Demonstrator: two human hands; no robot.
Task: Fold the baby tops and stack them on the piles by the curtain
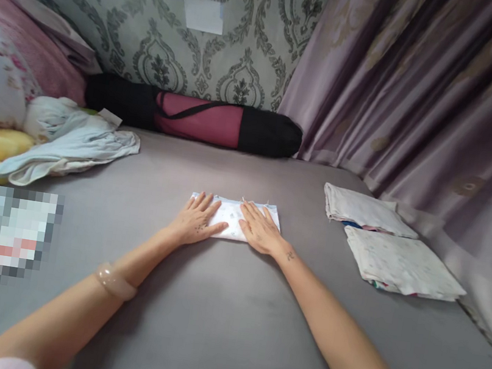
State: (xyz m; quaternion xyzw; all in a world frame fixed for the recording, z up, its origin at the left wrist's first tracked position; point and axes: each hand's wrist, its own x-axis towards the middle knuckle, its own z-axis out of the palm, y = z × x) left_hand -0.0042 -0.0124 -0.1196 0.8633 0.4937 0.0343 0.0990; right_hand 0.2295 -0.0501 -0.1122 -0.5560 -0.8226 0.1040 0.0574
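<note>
Bed (218,310), grey sheet. Centre: small folded cloth (233,212). Right: front folded cloth (403,263), rear folded cloth (365,208). Left: rumpled pale clothes (71,146). Far edge: black-red bag (195,119).

On bed (215,328), cloth (231,212) left of folded stacks (400,263)

Head camera looks down across the bed (226,317), apparently from close.

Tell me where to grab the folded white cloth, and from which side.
Probably pinch its two short ends, each hand coming from its own side. The cloth lies flat on the bed as a wide strip, with the left hand and right hand flat on top near those ends.
</note>
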